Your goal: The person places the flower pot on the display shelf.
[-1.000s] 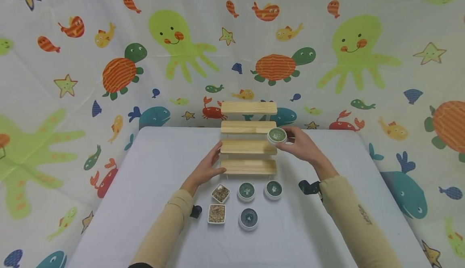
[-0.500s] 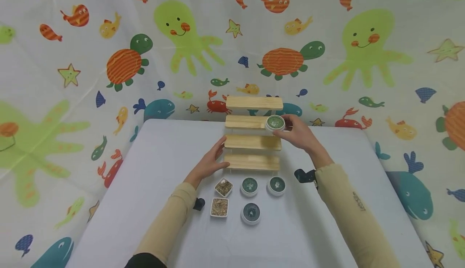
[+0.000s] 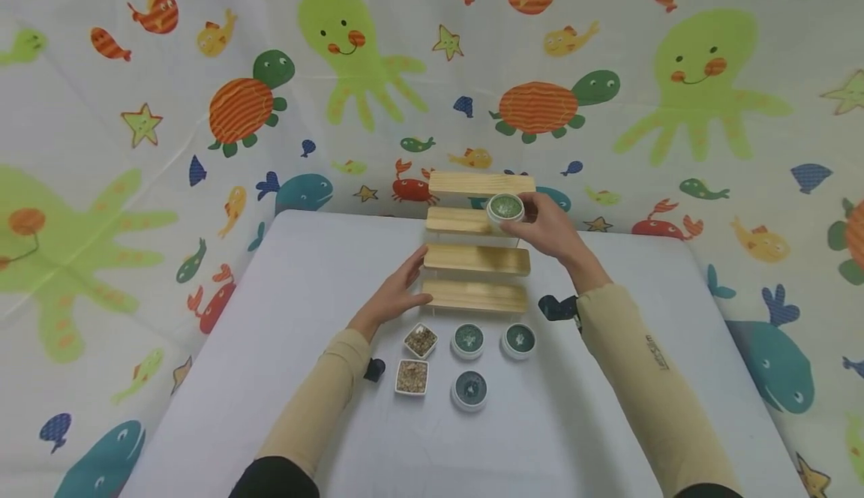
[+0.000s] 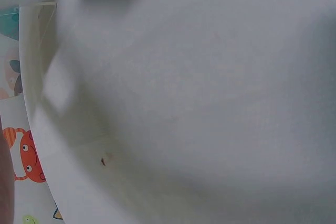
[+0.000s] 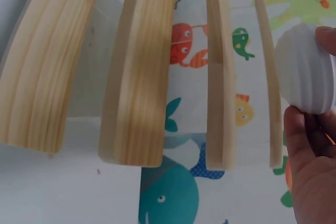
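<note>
A stepped wooden rack (image 3: 475, 259) with several pale plank shelves stands at the back of the table. My right hand (image 3: 552, 232) grips a small white round pot (image 3: 505, 207) with green contents. In the head view the pot overlaps the right part of the second shelf from the top. Seen from the right wrist, the pot's ridged white side (image 5: 307, 72) is between thumb and fingers, beside the topmost plank (image 5: 270, 87). My left hand (image 3: 393, 299) rests against the rack's left end, fingers extended, thumb at the lowest shelf. The left wrist view shows mostly white tablecloth.
In front of the rack are two square white dishes of brown bits, one tilted like a diamond (image 3: 421, 340), the other below it (image 3: 412, 377). Beside them stand two green-topped round pots (image 3: 468, 340) and a darker one (image 3: 469, 390). A sea-animal cloth (image 3: 364, 145) hangs behind.
My right hand has carried the round pot up and slightly left, from the right end between the middle shelves to the second shelf from the top. The left hand stays at the rack; the head view has tilted.
</note>
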Motion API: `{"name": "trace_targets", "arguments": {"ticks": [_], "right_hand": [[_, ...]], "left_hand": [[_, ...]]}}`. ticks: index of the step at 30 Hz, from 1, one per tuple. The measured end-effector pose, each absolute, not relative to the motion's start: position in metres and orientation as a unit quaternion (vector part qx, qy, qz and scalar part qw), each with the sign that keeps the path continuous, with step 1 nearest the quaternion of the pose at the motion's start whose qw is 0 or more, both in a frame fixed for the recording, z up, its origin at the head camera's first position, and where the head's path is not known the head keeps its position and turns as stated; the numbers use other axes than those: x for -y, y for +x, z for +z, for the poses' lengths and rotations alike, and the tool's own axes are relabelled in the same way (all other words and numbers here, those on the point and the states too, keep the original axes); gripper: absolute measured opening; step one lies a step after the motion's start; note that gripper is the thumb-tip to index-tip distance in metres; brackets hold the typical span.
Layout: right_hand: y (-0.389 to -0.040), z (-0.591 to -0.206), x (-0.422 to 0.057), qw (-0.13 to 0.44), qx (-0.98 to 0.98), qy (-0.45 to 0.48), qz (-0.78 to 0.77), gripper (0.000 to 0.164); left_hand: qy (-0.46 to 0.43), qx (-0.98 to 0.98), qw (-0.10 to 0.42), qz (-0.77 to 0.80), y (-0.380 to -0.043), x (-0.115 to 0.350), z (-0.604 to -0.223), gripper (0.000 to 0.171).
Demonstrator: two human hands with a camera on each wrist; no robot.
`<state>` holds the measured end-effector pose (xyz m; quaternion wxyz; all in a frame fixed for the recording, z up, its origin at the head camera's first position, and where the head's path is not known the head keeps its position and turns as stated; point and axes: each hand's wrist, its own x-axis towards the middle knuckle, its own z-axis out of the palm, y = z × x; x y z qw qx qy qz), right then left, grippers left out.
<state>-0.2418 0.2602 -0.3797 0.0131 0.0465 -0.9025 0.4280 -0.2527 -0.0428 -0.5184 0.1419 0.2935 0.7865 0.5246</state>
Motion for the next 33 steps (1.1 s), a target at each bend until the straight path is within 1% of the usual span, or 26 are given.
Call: {"name": "trace_targets", "arguments": {"ticks": [2, 4, 11, 18, 26, 33], "right_hand": [[-0.243, -0.378, -0.261, 0.016, 0.902, 0.046, 0.429, 0.06], [-0.244, -0.377, -0.262, 0.019, 0.901, 0.044, 0.43, 0.061], [-0.245, -0.376, -0.266, 0.028, 0.898, 0.037, 0.438, 0.057], [-0.245, -0.374, -0.268, 0.026, 0.901, 0.023, 0.432, 0.061], [-0.256, -0.372, -0.259, 0.045, 0.903, 0.04, 0.426, 0.05], [-0.267, -0.371, -0.242, 0.042, 0.895, 0.056, 0.441, 0.046]], "left_hand": [[0.293, -0.791, 0.136, 0.52, -0.258, 0.04, -0.528, 0.097], [0.296, -0.793, 0.135, 0.515, -0.259, 0.037, -0.527, 0.097], [0.312, -0.797, 0.135, 0.5, -0.261, 0.027, -0.524, 0.097], [0.317, -0.8, 0.136, 0.491, -0.261, 0.02, -0.524, 0.098], [0.311, -0.797, 0.136, 0.499, -0.259, 0.027, -0.524, 0.097], [0.284, -0.805, 0.139, 0.502, -0.256, 0.041, -0.524, 0.098]]}}
